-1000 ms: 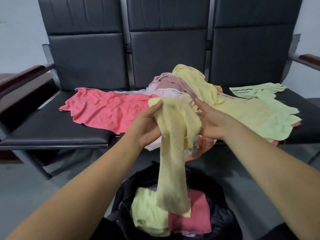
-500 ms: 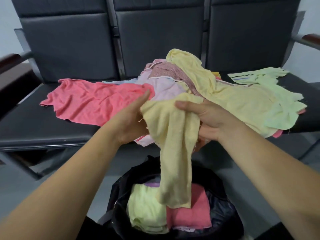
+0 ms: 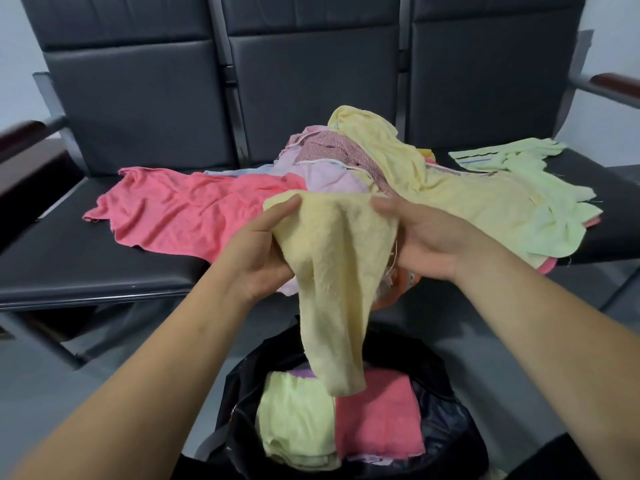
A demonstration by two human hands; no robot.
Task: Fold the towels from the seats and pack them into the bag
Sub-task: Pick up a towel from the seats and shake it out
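Observation:
A pale yellow towel (image 3: 336, 292) hangs in front of the seats, its lower end dangling over the black bag (image 3: 446, 410). My left hand (image 3: 256, 258) grips its left top edge, thumb over the cloth. My right hand (image 3: 426, 244) holds the right top edge. Inside the bag lie a folded light green towel (image 3: 294, 424) and a folded pink towel (image 3: 377, 420). On the seats behind lies a pile: a pink towel (image 3: 180, 209), a lilac one (image 3: 325, 178), a large yellow one (image 3: 450, 199) and light green ones (image 3: 554, 216).
The row of black padded seats (image 3: 86, 258) has dark wooden armrests at the left (image 3: 20, 133) and the right (image 3: 620, 81). Grey floor (image 3: 34, 393) surrounds the bag, which stands just in front of the middle seat.
My hands have spread a little apart along the yellow towel's top edge, opening it wider. The towel's hanging end still dangles over the bag.

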